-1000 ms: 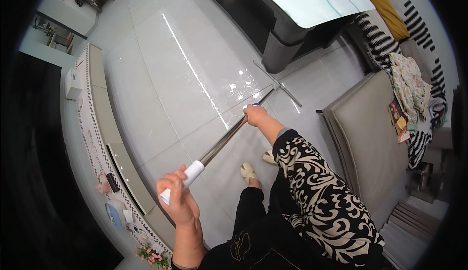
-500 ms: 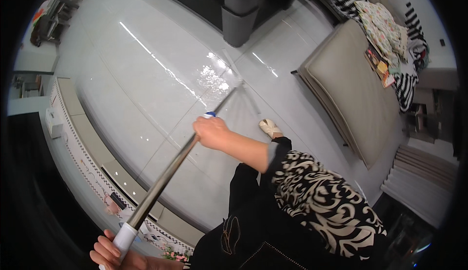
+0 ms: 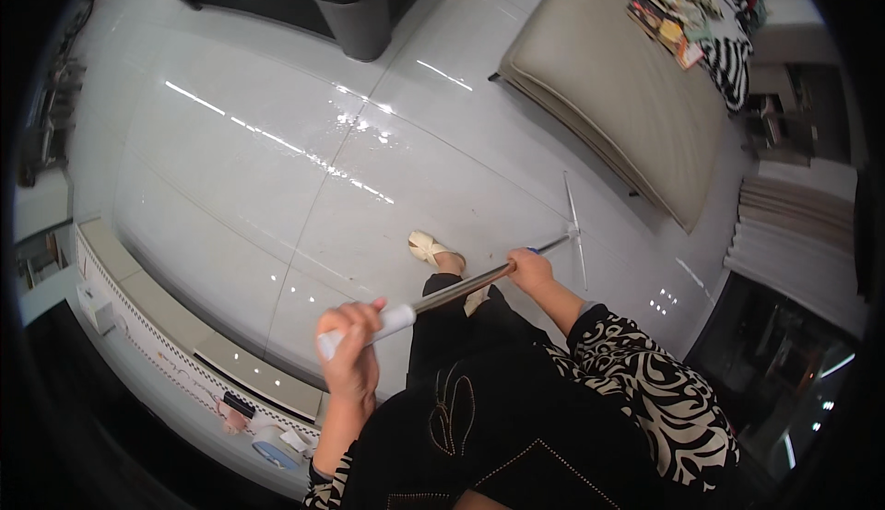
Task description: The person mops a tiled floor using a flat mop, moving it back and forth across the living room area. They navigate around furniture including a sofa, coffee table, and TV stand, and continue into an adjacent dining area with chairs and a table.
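Observation:
Both my hands are on a long-handled floor squeegee, its metal pole slanting across my body. My left hand wraps around the white grip at the upper end. Lower on the pole, near a small blue collar, my right hand is closed around it. The thin, bar-like head is at floor level to my right, near the padded seat. A cream shoe of mine shows on the tiles, left of the pole.
Glossy grey floor tiles carry bright reflections and a rippled, wet-looking patch. A beige padded seat with clothes and magazines stands at right. Ahead is a dark table; a low cabinet runs along the left.
The squeegee head has swung from the floor ahead to my right, close to the padded seat. My left hand has risen toward the middle; my right hand has moved right. The view has shifted.

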Demonstrator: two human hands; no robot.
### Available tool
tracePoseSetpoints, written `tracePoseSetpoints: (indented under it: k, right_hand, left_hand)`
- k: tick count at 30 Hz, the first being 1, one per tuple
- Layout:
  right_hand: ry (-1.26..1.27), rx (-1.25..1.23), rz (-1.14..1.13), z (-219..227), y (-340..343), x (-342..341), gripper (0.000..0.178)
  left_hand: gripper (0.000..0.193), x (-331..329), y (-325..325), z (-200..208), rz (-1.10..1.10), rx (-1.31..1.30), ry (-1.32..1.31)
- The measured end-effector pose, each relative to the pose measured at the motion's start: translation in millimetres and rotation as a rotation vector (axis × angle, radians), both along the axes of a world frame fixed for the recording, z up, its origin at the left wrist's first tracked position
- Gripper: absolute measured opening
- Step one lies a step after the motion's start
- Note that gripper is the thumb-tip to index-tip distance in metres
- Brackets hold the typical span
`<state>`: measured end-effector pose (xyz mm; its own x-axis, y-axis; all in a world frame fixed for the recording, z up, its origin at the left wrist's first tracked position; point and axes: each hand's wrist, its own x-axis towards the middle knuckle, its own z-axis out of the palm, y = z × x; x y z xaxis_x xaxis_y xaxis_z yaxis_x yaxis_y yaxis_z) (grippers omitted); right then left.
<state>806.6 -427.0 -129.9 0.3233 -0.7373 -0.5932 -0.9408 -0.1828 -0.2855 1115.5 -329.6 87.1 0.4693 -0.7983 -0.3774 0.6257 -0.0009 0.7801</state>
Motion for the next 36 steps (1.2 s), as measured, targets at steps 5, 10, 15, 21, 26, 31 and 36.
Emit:
tracePoseSetpoints:
  k: [5,10,15,21,26,31,36]
  right_hand:
    - [0.048,-0.110,-0.234,-28.4,33.1,-100.8,0.011]
    - [-0.065,-0.209,-0.482,-48.8,87.2,-176.3,0.013]
    - [-0.076,-0.227,-0.558,-59.0,126.9,-201.9,0.017]
    - [-0.278,-0.271,-0.487,-42.4,128.8,-149.9,0.023]
    - [-0.432,-0.208,-0.346,11.9,89.6,-25.9,0.016]
    - [-0.630,-0.169,-0.274,68.2,76.3,8.6,0.011]
    - [-0.526,-0.301,-0.226,49.0,82.2,-43.4,0.014]
  left_hand:
    - [0.020,-72.4,-5.4,-39.1,-0.379,-0.118,0.101]
    - [0.024,-154.6,19.2,-48.5,-0.502,-0.135,0.064]
    - [0.025,-209.5,60.9,-42.5,-0.602,-0.180,-0.117]
    - [0.021,-206.7,75.7,22.7,-0.486,-0.183,-0.336]
    - [0.024,-168.1,55.5,119.1,-0.337,-0.288,-0.544]
    - [0.024,-157.4,74.6,160.4,-0.360,-0.343,-0.764]
    - [0.024,-150.6,76.1,139.0,-0.383,-0.404,-0.686]
